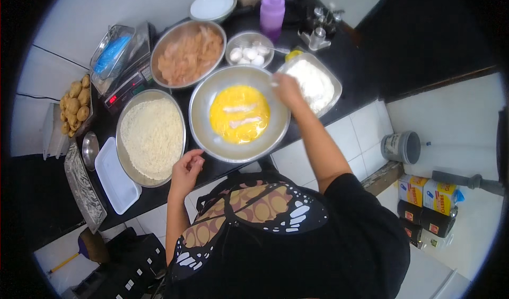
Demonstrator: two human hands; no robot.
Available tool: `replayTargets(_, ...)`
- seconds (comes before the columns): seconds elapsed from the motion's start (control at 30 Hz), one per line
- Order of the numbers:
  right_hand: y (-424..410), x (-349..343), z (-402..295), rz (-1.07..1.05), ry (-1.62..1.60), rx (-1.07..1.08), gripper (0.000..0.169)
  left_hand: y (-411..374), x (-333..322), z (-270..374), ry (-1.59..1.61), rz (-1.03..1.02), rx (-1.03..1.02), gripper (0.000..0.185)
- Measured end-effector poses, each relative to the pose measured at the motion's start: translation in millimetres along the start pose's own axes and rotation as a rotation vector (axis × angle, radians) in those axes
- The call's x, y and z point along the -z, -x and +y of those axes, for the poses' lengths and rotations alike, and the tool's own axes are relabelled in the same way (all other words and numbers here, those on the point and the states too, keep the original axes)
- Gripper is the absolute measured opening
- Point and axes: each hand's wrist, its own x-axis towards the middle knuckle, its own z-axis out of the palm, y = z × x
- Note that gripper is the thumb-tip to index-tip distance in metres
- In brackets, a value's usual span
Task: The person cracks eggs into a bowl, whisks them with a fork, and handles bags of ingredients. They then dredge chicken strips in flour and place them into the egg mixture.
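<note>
A steel bowl (pixel 203 136) holds beaten egg (pixel 238 96), and two pale, flour-coated strips (pixel 244 122) lie in it. My right hand (pixel 287 89) is over the bowl's right rim, beside a clear tray of white flour (pixel 314 82). It is blurred, with something pale at its fingertips, and whether it grips anything is unclear. My left hand (pixel 189 167) hangs with loosely curled fingers and nothing visible in them. It is between the egg bowl and a steel bowl of breadcrumbs (pixel 153 138). Behind are a bowl of raw meat strips (pixel 191 56) and a smaller bowl of white eggs (pixel 249 54) with a fork.
A digital scale (pixel 125 90) carries a container with a blue bag (pixel 112 54). Potatoes (pixel 75 104), a white foam tray (pixel 117 175) and a metal tray (pixel 83 187) stand left. A purple bottle (pixel 272 14) and a condiment rack (pixel 317 36) are at the back.
</note>
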Motion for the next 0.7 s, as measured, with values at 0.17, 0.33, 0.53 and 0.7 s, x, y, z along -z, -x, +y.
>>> replayTargets(0.17,-12.3,56.1,42.4,-0.168,0.540,-0.138,0.020,0.6,-1.8,-4.8,0.010,-0.004,0.027,0.023)
replayTargets(0.33,-29.9,71.5,89.8,-0.219,0.385,-0.254,0.037,-6.2,-1.0,-5.2,-0.029,-0.062,-0.022,0.025)
replayTargets(0.53,-37.9,110.5,86.4,-0.008,-0.046,-0.246,0.043,-12.4,-5.8,7.1,-0.020,-0.017,0.027,0.024)
replayTargets(0.7,-16.4,120.7,93.2,0.020,0.193,-0.040,0.036,-13.1,-10.5,8.4,0.000,-0.027,0.025,0.024)
